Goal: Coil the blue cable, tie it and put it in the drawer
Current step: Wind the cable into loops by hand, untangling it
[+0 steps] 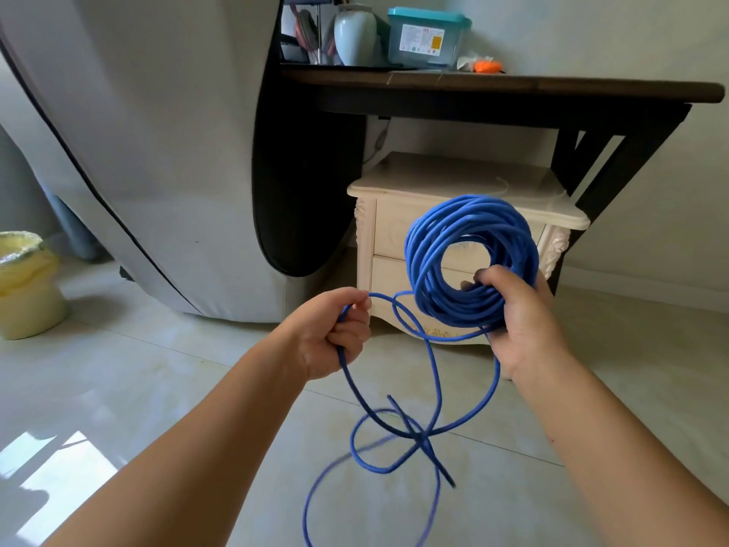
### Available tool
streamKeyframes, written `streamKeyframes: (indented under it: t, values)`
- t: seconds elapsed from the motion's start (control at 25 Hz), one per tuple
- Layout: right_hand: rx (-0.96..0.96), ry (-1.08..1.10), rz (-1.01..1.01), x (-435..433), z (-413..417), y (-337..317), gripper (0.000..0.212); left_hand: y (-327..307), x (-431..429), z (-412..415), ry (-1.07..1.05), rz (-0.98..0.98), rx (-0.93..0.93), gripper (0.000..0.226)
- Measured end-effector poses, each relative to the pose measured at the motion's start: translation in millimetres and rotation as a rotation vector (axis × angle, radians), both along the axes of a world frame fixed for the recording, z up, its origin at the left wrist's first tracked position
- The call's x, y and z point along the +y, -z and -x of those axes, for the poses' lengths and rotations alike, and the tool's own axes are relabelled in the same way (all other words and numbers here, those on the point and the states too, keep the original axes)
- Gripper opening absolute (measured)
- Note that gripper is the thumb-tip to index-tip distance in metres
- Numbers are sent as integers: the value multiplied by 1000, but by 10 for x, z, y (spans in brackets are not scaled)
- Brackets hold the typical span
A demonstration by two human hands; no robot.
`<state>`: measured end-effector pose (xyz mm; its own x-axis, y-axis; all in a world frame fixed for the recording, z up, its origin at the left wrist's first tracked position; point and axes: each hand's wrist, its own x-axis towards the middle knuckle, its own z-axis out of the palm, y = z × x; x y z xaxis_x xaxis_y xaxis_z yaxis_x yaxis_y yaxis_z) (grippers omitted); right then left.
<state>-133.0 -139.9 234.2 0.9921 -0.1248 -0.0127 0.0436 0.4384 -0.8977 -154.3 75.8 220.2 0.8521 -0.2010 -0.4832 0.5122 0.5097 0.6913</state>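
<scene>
- Head view. Step in hand, as judged: coiling. Tying and stowing are not yet done.
- The right hand (520,313) grips the lower edge of a round bundle of blue, round-jacketed cable (424,262). Its fingers curl through the centre of the ring and the thumb lies on the near side.
- The left hand (335,333) is closed round a single loose strand, just left of the bundle. The strand enters at the top of the fist and leaves below it.
- The bundle is held in the air in front of a cream carved bedside cabinet (453,183), which stands far and right under a dark wooden table (513,90).
- Cable appearance: many turns lie roughly side by side, uneven, with a few strands riding loose at the top. No tie is visible on it.
- The loose remainder (394,440) hangs below both hands in several crossing loops over the pale tiled floor (197,388). Its lowest part is blurred, and one cut end points down and right. I cannot tell whether it touches the floor.
- Next move, as judged: lay the left-hand strand onto the ring as another turn, then feed up the hanging loops without letting the crossings snag.
- The upper drawer front (390,230) and the one below it both look closed, so one must be opened before stowing.
</scene>
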Motion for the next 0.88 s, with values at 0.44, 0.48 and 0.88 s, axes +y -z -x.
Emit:
streamKeyframes:
  t: [0.44,0.48,0.88]
  values:
    - [96,-183,571,150,111,158,28,-147,186,25,-38,-66,-199,25]
    - [84,-178,628,172,130,168,28,-162,190,47,-11,-86,-221,26]
    - [49,-37,863,250,129,178,28,-237,83,201,104,-673,-648,37]
